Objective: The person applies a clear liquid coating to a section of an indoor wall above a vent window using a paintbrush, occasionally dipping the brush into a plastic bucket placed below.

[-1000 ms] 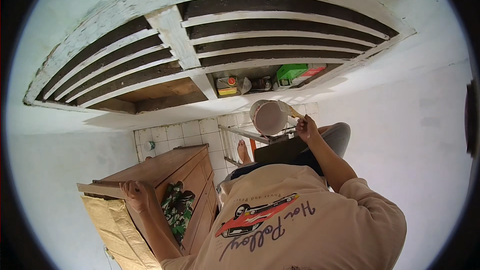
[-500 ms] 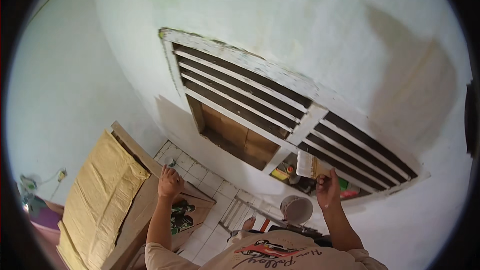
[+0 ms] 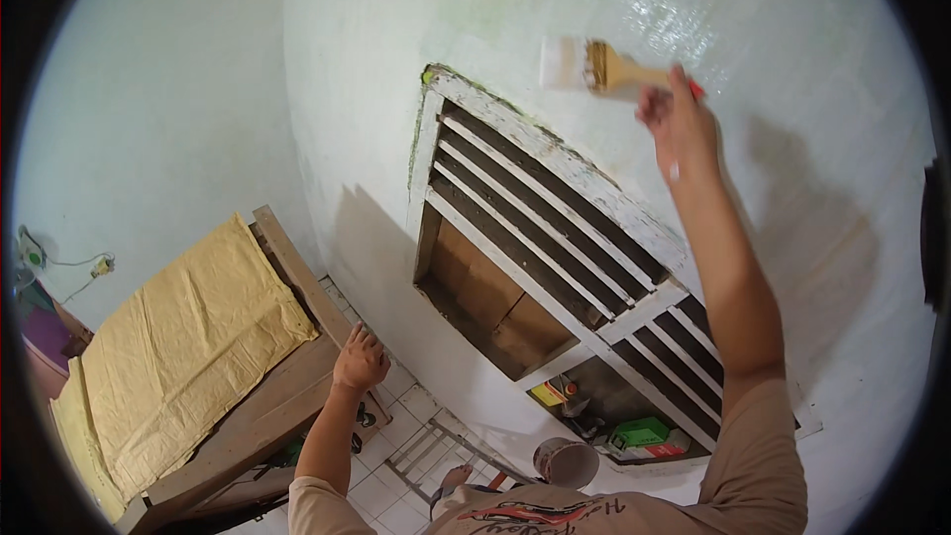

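Note:
My raised right hand (image 3: pixel 682 124) is closed around the handle of a wide paintbrush (image 3: pixel 622 69). White-coated bristles point left, close to the pale green wall (image 3: pixel 495 0) above the window frame; whether they touch it I cannot tell. Wet paint (image 3: pixel 669 25) shines on the wall just beyond the brush. A small white spot marks my right wrist. Lower left, my left hand (image 3: pixel 362 359) is curled over the corner of a wooden furniture piece (image 3: pixel 297 267), which has a crinkled yellow cover (image 3: pixel 188 312) on top.
A white-framed slatted window (image 3: pixel 555 208) crosses the wall, with a brown-backed opening (image 3: pixel 485 277). Below sits a niche holding a green plastic item (image 3: pixel 642 432) and a yellow container (image 3: pixel 550 391). A paint bucket (image 3: pixel 567 461) and a ladder (image 3: pixel 426 461) stand below me over white floor tiles.
My right hand has lifted the paintbrush from beside the lower window up to the wall above it. The view has shifted, while my left hand stays at the furniture's corner.

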